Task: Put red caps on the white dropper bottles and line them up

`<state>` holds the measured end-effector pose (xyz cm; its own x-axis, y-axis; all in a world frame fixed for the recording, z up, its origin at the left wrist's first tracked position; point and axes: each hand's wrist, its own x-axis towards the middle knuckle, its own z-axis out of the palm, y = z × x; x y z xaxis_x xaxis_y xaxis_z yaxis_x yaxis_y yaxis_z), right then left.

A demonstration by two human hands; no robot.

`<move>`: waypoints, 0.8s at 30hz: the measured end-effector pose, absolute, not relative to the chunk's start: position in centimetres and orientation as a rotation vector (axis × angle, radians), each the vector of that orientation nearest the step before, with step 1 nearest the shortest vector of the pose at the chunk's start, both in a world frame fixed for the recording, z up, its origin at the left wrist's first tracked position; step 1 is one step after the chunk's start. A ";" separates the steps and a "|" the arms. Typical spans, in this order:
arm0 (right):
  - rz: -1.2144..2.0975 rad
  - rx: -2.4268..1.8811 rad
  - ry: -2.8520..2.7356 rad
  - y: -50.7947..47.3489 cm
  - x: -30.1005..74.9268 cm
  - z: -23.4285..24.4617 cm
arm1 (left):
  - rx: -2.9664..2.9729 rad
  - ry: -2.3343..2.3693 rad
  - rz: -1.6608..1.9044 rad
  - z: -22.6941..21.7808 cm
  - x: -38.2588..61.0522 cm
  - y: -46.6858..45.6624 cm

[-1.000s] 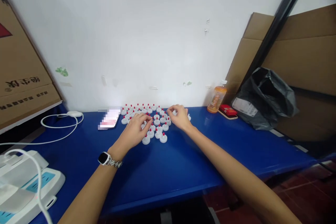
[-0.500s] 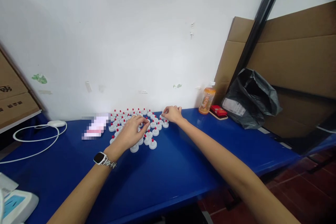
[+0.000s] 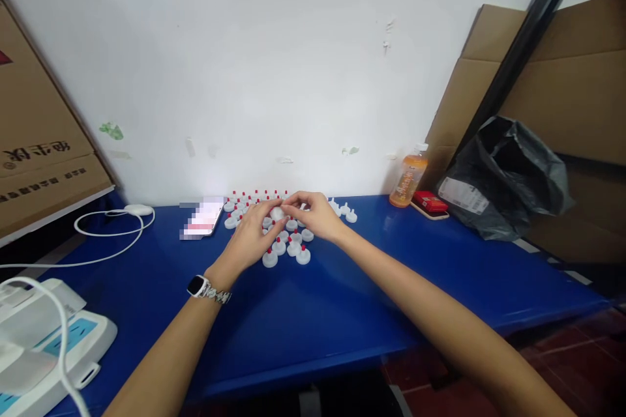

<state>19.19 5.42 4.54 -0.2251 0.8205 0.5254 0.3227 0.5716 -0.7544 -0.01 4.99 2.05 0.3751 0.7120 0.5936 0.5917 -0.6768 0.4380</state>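
Observation:
My left hand (image 3: 252, 234), with a watch on its wrist, is closed on a white nozzle cap (image 3: 276, 214) between thumb and fingers. Right beside it is my right hand (image 3: 315, 214), thumb and fingers pinched together at the same cap; anything small between those fingertips is hidden. Around and beneath both hands stand several white caps with red tips (image 3: 303, 255) on the blue table. Just right of my right hand are several white caps without red tips (image 3: 351, 215). The hands cover part of the group.
A phone (image 3: 205, 218) lies left of the caps. A white cable (image 3: 139, 210) and a power strip (image 3: 92, 339) are at the left. To the right stand an orange drink bottle (image 3: 408, 179), a red box (image 3: 430, 202) and a grey plastic bag (image 3: 508, 176). Cardboard (image 3: 53, 124) leans at the left.
My right hand has moved left from the right end of the caps to meet my left hand. White caps without red tips now show where it was. The view has shifted slightly left.

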 end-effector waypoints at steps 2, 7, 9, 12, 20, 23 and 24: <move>0.572 -0.920 -1.797 5.5 18.3 4.7 | 2.448 1.191 1.191 1.9 -0.4 5.3; 0.282 -1.240 -1.869 9.8 18.0 3.7 | 2.357 1.380 1.164 1.7 -2.5 6.5; 0.144 -1.411 -2.082 11.5 18.0 3.1 | 2.348 1.422 1.139 1.5 -3.1 6.8; 0.022 -1.549 -2.331 13.1 17.6 2.7 | 2.360 1.403 1.125 1.2 -3.2 6.9; 0.043 -1.654 -2.403 14.1 16.1 2.7 | 2.358 1.318 1.091 0.8 -2.6 6.6; 0.032 -1.649 -2.376 14.0 16.0 3.0 | 2.366 1.296 1.077 0.9 -2.5 6.4; 0.026 -1.638 -2.354 13.9 16.1 3.2 | 2.370 1.295 1.074 0.9 -2.4 6.4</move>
<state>16.13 13.89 3.17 -0.3230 0.9224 0.2117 0.9176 0.3600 -0.1686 -2.44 6.36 0.93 0.3391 0.8028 0.4904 0.6304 -0.5808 0.5150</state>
